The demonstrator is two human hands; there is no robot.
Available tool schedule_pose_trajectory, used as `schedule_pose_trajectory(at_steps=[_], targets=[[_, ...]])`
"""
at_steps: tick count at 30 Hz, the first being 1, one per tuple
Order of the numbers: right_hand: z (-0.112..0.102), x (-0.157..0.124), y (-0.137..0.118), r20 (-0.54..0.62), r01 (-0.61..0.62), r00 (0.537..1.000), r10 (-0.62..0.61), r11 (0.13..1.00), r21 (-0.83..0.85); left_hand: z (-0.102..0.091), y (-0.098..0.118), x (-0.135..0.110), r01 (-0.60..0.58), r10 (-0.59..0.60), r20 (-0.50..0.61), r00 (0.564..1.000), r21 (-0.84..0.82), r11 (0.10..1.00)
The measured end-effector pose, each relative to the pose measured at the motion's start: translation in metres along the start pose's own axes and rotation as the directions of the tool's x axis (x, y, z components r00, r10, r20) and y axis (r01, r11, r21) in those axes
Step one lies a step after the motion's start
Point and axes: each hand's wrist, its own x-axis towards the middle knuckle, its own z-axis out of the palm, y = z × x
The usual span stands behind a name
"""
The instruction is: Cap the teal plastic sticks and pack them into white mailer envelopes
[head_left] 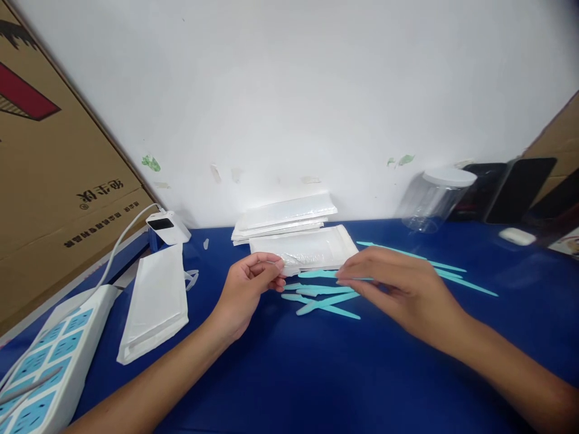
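My left hand (253, 282) is closed in a pinch at the near left corner of a white padded envelope (312, 246). Something clear or whitish shows by the fingertips; whether it is that envelope's edge or a separate plastic piece I cannot tell. My right hand (402, 292) reaches in from the right, its thumb and fingers closed around a slim teal eyebrow razor (318, 274). Several more teal razors (328, 303) lie crossed on the blue table (312, 374) below and between the hands. Others (468, 283) stick out beyond my right hand.
More white envelopes (284, 216) are stacked against the wall, and one envelope (156, 295) lies at left by a power strip (58, 361). A small white device (168, 226) stands behind it. At back right are a clear lidded jar (434, 199) and a dark phone-like slab (520, 190).
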Motion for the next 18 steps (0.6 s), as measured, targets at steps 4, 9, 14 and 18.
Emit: schedule_pose_trajectory(at_steps=[4,9,14,18], targets=[[0.001,-0.0011,0.0,0.0,0.017,1.0,-0.017,1.0,-0.006,0.0018,-0.0012,-0.0006,-0.01,0.01,-0.007,1.0,0.025,1.0],[-0.0001,-0.0007,-0.0013,-0.024,-0.001,1.0,0.0,1.0,-0.016,0.0026,0.0011,0.0002,-0.025,0.026,-0.065,0.998,0.01,1.0],[0.0022,-0.0034,-0.0009,-0.023,-0.031,0.999,0.031,1.0,-0.001,0.0044,0.0017,-0.0006,-0.04,0.041,-0.056,0.998,0.02,0.999],[0.0069,-0.005,-0.0001,-0.01,-0.03,0.999,0.03,0.999,0.019,0.0071,0.001,-0.0027,-0.04,0.041,-0.019,0.999,0.033,0.999]])
